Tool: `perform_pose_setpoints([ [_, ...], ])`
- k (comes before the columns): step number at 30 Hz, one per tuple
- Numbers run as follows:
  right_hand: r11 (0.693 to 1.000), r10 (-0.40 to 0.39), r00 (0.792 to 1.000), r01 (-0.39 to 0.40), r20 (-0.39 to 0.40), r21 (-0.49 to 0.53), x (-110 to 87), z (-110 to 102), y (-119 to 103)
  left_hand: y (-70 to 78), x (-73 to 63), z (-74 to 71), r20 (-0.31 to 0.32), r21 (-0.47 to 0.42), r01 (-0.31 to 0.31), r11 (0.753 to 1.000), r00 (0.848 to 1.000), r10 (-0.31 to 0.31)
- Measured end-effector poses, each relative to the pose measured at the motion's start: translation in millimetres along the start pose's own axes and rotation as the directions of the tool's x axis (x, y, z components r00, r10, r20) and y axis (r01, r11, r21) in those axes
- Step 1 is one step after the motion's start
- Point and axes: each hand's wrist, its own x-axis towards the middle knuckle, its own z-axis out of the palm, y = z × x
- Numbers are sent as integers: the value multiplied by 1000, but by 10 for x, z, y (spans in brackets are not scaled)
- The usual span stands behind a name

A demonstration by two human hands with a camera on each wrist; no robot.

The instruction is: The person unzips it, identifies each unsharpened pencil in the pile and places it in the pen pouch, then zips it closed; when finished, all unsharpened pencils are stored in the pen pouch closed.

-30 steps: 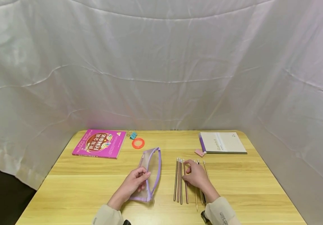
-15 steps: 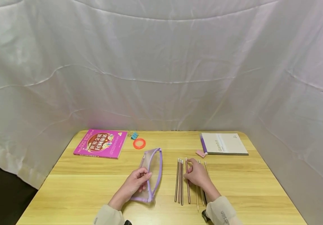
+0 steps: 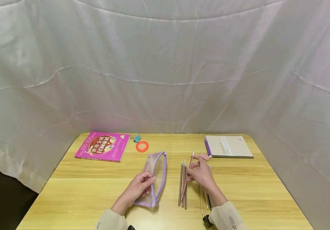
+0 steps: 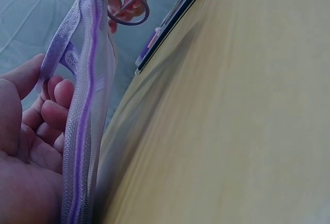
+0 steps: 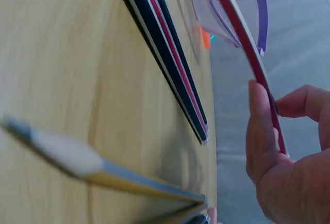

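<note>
A see-through mesh pencil case (image 3: 159, 172) with purple zip edging stands with its mouth apart. My left hand (image 3: 139, 187) pinches its near edge between thumb and fingers, also seen with the purple zip edge (image 4: 85, 131) in the left wrist view. My right hand (image 3: 201, 175) pinches a red pencil (image 5: 247, 43), raised off the table and tilted. Below it lies a row of dark and red striped pencils (image 3: 183, 188). Under my right wrist are several more pencils (image 3: 201, 201), some wood-coloured, partly hidden by the hand.
On the wooden table (image 3: 96, 198), a pink book (image 3: 103, 146) lies back left, beside blue binder clips (image 3: 137, 138) and an orange tape ring (image 3: 142, 146). Back right is a notebook (image 3: 231, 147), with a pink eraser (image 3: 205, 156) at its corner. A grey curtain (image 3: 170, 80) surrounds the table.
My right hand has lifted the red pencil off the table and tilted it, its lower end now over the row of pencils. The left hand and pencil case stay nearly still.
</note>
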Motion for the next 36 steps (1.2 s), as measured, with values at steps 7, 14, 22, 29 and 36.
perform_pose_setpoints([
  [7, 992, -40, 999, 40, 4, 121, -19, 148, -55, 6, -8, 6, -7, 6, 4, 1000, 1000, -3],
  [14, 983, -68, 997, 63, 22, 171, -66, 349, -107, 16, -2, -9, -8, 14, 10, 1000, 1000, -10],
  [22, 970, -70, 997, 60, 36, 234, -85, 557, -146, -6, 1, -12, -5, 7, 13, 1000, 1000, -13],
  [29, 970, -95, 995, 85, 35, 226, -90, 674, -147, -9, -2, -1, 0, 8, 1, 1000, 1000, 0],
  [36, 978, -101, 993, 88, 60, 192, -133, 793, -128, -9, 3, 2, 4, 0, -4, 1000, 1000, 4],
])
